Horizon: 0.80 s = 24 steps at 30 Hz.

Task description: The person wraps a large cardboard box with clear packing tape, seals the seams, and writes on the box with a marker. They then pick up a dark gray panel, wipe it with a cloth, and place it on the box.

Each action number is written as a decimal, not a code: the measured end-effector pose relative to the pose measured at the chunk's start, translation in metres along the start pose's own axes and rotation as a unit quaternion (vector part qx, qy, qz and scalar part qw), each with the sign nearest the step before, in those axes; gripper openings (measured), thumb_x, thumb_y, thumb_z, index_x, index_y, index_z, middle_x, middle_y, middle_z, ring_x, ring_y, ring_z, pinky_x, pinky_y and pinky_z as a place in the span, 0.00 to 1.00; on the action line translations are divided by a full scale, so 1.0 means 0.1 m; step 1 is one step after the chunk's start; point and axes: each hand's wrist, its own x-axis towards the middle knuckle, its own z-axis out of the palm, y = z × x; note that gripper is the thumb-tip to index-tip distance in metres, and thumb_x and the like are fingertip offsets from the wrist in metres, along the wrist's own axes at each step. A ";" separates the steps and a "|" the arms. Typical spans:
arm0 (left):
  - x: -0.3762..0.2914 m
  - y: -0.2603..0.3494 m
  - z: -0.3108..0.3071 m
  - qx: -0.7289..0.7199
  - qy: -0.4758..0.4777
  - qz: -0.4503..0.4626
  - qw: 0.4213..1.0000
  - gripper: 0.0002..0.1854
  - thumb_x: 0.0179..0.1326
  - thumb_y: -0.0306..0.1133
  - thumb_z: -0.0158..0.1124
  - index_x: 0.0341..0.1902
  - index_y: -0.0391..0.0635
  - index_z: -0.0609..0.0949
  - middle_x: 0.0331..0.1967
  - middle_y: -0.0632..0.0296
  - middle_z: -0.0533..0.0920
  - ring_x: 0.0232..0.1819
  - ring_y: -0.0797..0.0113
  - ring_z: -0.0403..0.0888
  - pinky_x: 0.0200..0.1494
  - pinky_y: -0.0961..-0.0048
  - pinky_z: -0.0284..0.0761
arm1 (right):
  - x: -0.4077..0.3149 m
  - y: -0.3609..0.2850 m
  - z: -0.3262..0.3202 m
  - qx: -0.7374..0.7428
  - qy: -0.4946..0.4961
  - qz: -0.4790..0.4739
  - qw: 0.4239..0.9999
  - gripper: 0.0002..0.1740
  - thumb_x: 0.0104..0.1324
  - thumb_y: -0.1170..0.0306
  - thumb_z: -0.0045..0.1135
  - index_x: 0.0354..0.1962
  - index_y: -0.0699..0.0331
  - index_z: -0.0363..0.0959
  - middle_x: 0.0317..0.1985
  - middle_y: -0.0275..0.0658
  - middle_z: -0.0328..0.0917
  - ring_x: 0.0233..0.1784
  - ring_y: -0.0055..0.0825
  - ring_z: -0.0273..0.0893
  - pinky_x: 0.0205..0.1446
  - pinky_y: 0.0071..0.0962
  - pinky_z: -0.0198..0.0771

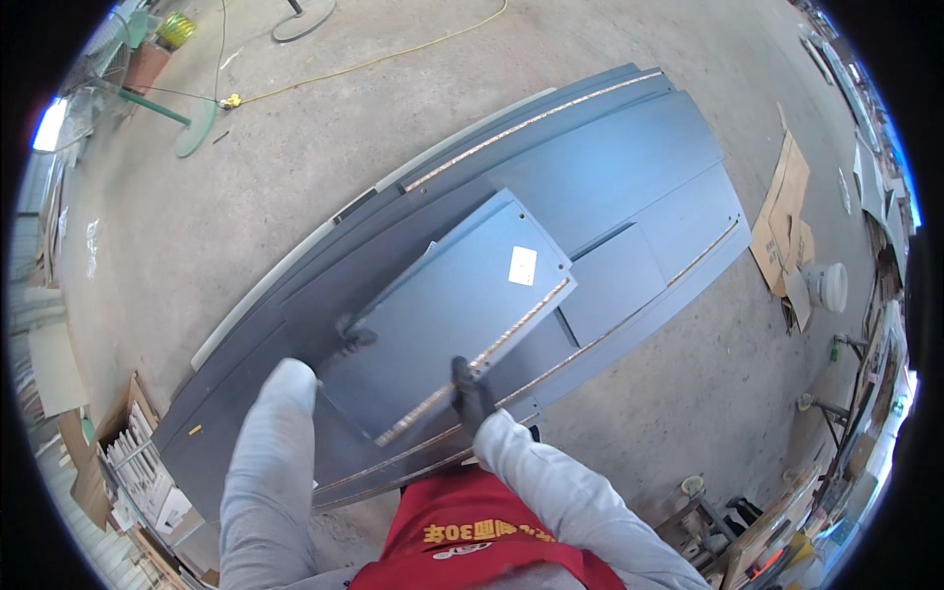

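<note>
A blue-grey laminated panel (450,302) with a white label (523,265) lies at a slant over a stack of larger grey panels (619,155). Along its near edge runs a strip of bare chipboard, and small round holes show near its right end. My right hand (470,394), in a dark glove, grips that near edge. On the far left edge is my left hand (358,338), gloved too and blurred, with its fingers curled over the panel. Part of the left hand is hidden by the sleeve.
Flattened cardboard (785,214) and a white bucket (826,287) are on the floor at right. A yellow cable (369,57) crosses the concrete behind the stack, near a fan's green base (195,129). White strips fill a box (140,450) at lower left.
</note>
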 end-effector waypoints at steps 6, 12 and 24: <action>0.63 -0.08 -0.76 0.239 0.088 0.137 0.957 0.38 0.57 0.53 0.62 0.65 0.41 0.66 0.39 0.54 0.80 0.41 0.56 0.78 0.46 0.62 0.73 | 0.41 0.09 0.46 -0.131 0.004 0.036 0.991 0.28 0.65 0.45 0.51 0.38 0.65 0.67 0.31 0.34 0.71 0.29 0.21 0.71 0.34 0.25 0.73; 1.07 0.03 -0.55 0.388 0.224 0.152 0.881 0.44 0.52 0.58 0.64 0.66 0.41 0.63 0.59 0.43 0.72 0.61 0.44 0.68 0.62 0.55 0.64 | 0.77 -0.08 0.31 -0.021 0.066 -0.071 0.995 0.25 0.65 0.51 0.55 0.47 0.62 0.65 0.33 0.33 0.72 0.35 0.22 0.72 0.38 0.24 0.72; 1.02 0.20 -0.43 0.066 0.084 0.039 0.993 0.41 0.49 0.49 0.73 0.61 0.36 0.67 0.22 0.65 0.78 0.22 0.76 0.74 0.27 0.77 0.71 | 0.79 -0.12 0.21 0.207 -0.029 -0.006 0.978 0.28 0.63 0.46 0.54 0.53 0.55 0.70 0.46 0.31 0.74 0.49 0.28 0.71 0.56 0.33 0.67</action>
